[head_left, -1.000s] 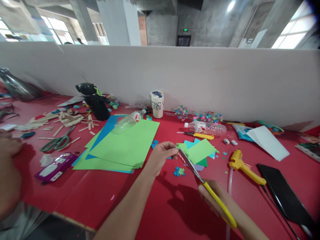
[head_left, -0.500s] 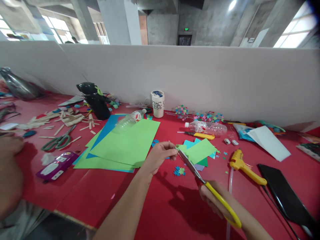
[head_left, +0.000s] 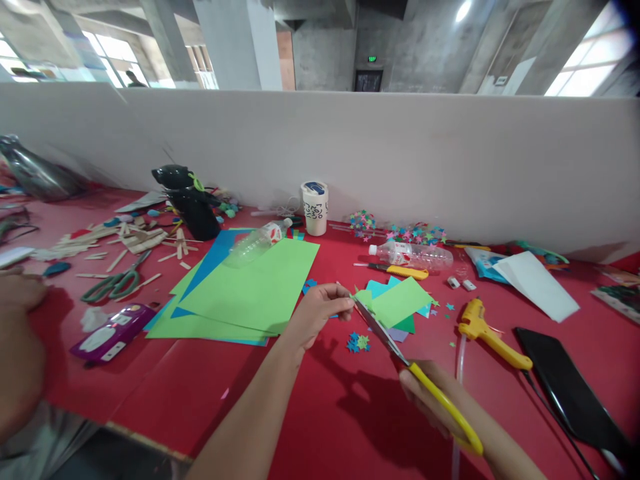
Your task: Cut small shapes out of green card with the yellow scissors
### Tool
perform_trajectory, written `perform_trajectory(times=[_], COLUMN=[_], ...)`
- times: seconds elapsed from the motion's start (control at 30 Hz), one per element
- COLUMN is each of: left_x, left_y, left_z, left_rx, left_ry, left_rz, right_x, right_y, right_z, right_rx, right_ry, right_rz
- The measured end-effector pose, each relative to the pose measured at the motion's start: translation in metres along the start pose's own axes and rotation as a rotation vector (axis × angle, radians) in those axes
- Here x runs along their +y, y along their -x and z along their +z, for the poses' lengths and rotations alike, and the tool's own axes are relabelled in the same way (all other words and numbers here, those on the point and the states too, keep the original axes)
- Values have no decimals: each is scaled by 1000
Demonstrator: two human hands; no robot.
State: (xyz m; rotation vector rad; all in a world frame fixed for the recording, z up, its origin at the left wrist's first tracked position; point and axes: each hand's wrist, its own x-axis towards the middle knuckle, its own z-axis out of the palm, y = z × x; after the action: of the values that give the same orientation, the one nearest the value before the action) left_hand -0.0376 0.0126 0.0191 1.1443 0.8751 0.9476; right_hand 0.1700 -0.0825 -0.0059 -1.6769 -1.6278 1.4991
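Worktop (head_left: 330, 427): red, packed along the far edge, decent elbow room toward the near one
Green sheets (head_left: 260, 293): loose stack left of centre
Scissors (head_left: 381, 329): right hand (head_left: 425, 403) grips the handle, blades aimed at the far edge
Left hand (head_left: 320, 313): pinching what looks like a green scrap (head_left: 358, 294) at the blade tips, barely budged from a second ago, so same snip spot
Stars (head_left: 359, 342): pile, near-edge side of the blades

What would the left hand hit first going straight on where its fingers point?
Probably the scissor blades: their tips sit right by the small green scrap that the left hand seems to pinch. The larger light-green piece lies beyond in the picture; depth is unclear from one view.
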Motion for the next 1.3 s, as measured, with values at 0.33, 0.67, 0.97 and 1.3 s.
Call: perform_trajectory(times=[0.33, 0.67, 0.97, 1.3], left_x=[0, -2, -2, -3], left_y=[0, -1, -2, 0], left_z=[0, 1, 3, 17], left_rx=[0, 6, 55, 118], left_ry=[-2, 2, -34, -40], left_rz=[-12, -7, 72, 111], right_x=[7, 12, 14, 12], right_y=[-7, -9, -11, -8], right_z=[-4, -4, -1, 2], right_rx=[1, 2, 17, 8], right_ry=[94, 101, 75, -34], right_rz=[-100, -68, -128, -80])
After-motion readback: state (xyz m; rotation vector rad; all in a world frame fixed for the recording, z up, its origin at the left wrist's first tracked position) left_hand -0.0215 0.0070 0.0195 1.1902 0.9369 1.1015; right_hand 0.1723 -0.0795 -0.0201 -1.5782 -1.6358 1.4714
